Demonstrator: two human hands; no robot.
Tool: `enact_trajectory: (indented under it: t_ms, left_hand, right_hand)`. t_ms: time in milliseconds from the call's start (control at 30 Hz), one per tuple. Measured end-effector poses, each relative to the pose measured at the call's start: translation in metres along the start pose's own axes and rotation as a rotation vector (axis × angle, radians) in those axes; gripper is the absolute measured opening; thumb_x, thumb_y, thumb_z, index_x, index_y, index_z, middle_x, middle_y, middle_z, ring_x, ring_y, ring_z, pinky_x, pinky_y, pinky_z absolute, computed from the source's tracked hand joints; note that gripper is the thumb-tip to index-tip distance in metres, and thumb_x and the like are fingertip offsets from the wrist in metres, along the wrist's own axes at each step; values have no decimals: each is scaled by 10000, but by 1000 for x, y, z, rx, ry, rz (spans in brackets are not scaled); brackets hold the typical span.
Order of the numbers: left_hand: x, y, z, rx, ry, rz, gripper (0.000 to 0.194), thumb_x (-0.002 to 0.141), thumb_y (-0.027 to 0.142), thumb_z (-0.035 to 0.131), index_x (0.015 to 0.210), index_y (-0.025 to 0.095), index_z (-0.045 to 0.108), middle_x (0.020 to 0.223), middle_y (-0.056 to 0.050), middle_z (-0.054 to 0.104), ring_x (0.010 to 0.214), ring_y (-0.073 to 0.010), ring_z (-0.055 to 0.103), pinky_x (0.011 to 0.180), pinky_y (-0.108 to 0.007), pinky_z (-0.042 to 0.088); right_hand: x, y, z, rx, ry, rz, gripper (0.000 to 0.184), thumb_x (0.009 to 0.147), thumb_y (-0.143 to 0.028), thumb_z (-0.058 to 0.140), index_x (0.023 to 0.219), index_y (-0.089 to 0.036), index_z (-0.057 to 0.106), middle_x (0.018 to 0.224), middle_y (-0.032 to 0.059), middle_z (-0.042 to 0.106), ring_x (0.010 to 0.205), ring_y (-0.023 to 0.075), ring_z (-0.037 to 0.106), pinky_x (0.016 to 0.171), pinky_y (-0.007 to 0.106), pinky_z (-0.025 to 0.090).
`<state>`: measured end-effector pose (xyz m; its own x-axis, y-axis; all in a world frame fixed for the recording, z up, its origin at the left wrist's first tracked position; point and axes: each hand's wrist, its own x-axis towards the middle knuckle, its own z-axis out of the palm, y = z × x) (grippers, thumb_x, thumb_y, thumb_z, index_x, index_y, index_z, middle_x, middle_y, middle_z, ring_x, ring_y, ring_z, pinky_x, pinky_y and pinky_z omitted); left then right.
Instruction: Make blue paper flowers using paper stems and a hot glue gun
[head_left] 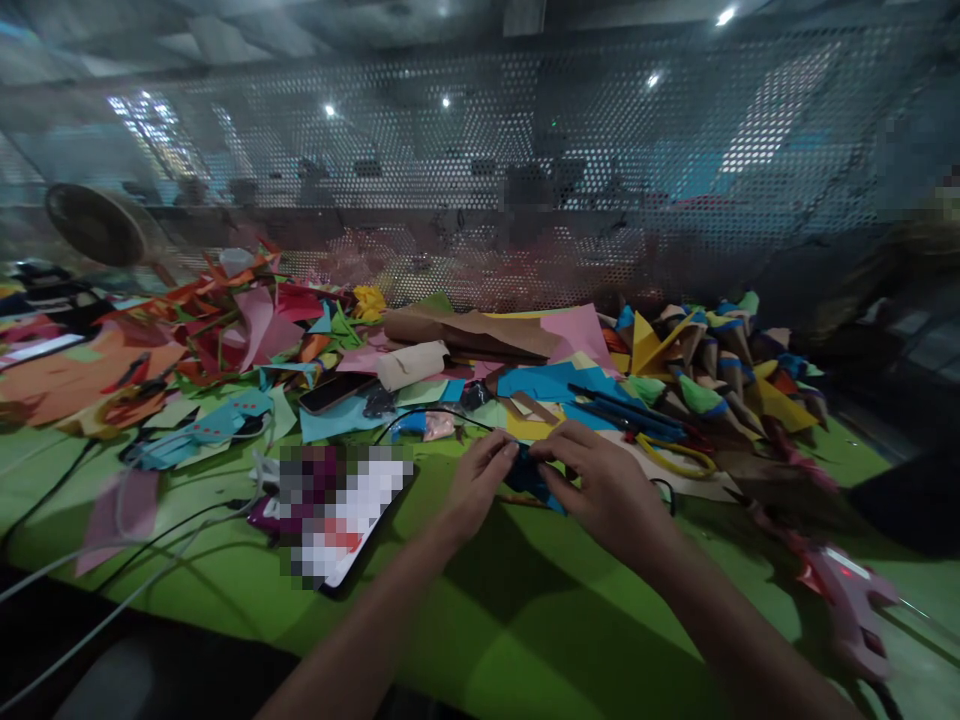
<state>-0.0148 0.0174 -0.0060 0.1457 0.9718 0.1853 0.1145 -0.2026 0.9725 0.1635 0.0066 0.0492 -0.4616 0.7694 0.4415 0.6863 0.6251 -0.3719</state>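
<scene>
Both hands meet at the middle of the green table, pinching a small piece of dark blue paper (534, 478) between them. My left hand (482, 478) has thumb and fingers closed on its left side. My right hand (600, 480) grips the right side, fingers curled over it. Part of the piece is hidden behind the fingers. Just beyond the hands lie blue paper sheets (544, 382), scissors with yellow handles (686, 458) and dark pens (626, 405). A lit phone (367, 520) rests left of my left forearm.
A pink glue gun (847, 600) lies at the right on the green table (300, 630). Colored paper scraps (255, 330) heap up at the back left, and paper cones (712, 350) at the back right. Cables (180, 540) run across the left; a fan (97, 225) stands behind.
</scene>
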Motion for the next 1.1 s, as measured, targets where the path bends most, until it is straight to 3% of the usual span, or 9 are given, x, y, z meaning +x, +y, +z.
enact_trajectory:
  t_ms: [700,833,1100]
  left_hand:
    - [0,5,0,-14,-30,-23,315,911,455,469,885,196,647,1025,-72,658,1074,-227,563,989,-340,437]
    - [-1,7,1,-48,-33,-63,348,901,484,490,939,188,671,1121,-85,671,1144,-244,566,1050,-370,418]
    - [-2,6,3,-80,73,-215,426,860,517,574,1104,189,694,1364,-95,619,1330,-263,500,1137,-375,365]
  right_hand:
    - [0,3,0,79,-18,-31,241,863,-49,555,955,-205,714,894,51,633,823,189,636,721,282,467]
    - [0,3,-1,75,-28,-29,262,840,-39,556,955,-202,726,890,56,634,829,196,633,720,288,475]
    - [0,2,1,88,-16,24,273,859,-53,538,993,-192,732,890,58,633,818,191,638,718,285,481]
